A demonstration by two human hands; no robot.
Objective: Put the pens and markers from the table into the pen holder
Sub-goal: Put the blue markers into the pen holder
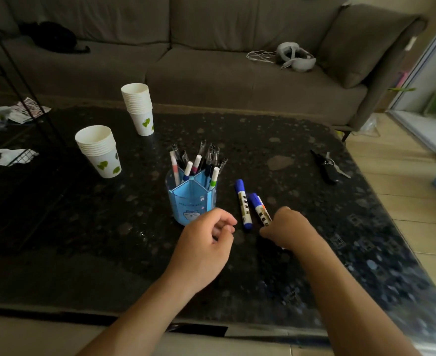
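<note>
A blue pen holder point(189, 201) stands at the middle of the dark table, with several pens and thin markers upright in it. Just right of it a blue-capped marker point(243, 204) lies flat on the table. A second blue-capped marker point(259, 208) lies beside it, and a slim pen with an orange mark shows along its right side. My right hand point(287, 226) is closed around the near end of that second marker. In front of the holder my left hand point(207, 242) hovers with its fingers loosely curled and holds nothing.
Two stacks of white paper cups point(101, 150) point(138, 107) stand left of the holder. A bunch of keys point(328, 165) lies to the right. A grey sofa point(211, 68) runs behind the dark table point(83, 214), and a black wire rack point(19, 80) stands at the left.
</note>
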